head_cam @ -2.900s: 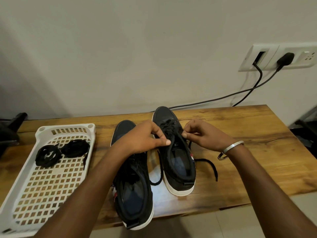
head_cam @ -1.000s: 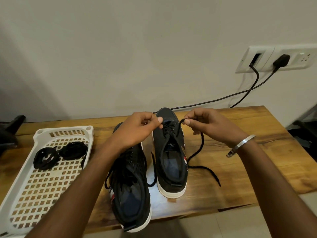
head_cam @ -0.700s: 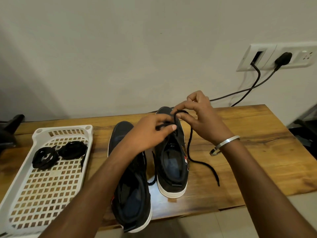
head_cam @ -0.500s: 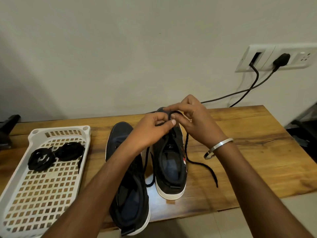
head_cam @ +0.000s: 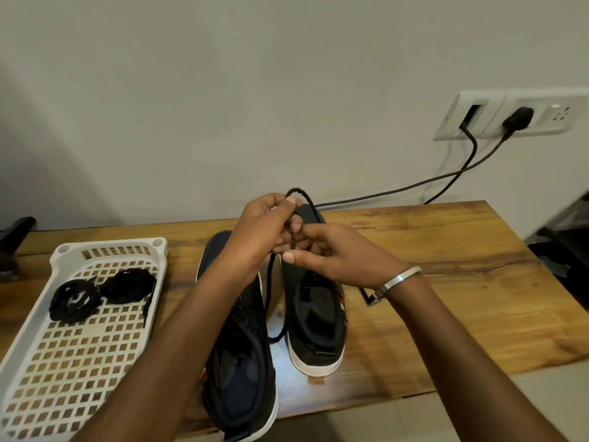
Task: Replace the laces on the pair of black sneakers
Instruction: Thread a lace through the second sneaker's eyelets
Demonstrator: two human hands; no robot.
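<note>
At frame centre my left hand [head_cam: 258, 231] pinches a loop of thin black lace [head_cam: 299, 194] above the right-hand black canvas sneaker [head_cam: 314, 311] on the wooden table [head_cam: 446, 266]; my right hand [head_cam: 334, 253] seems to grip its strand. Fingers crowd, so the loop could slip and tangle

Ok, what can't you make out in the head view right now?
- Eyelets and lacing of the right sneaker: covered by both hands.
- Right hand: whether it pinches the lace is hidden behind the left hand.
- White tray: near end cut off by the frame edge.
- Left sneaker: midsection behind the left forearm.
</note>
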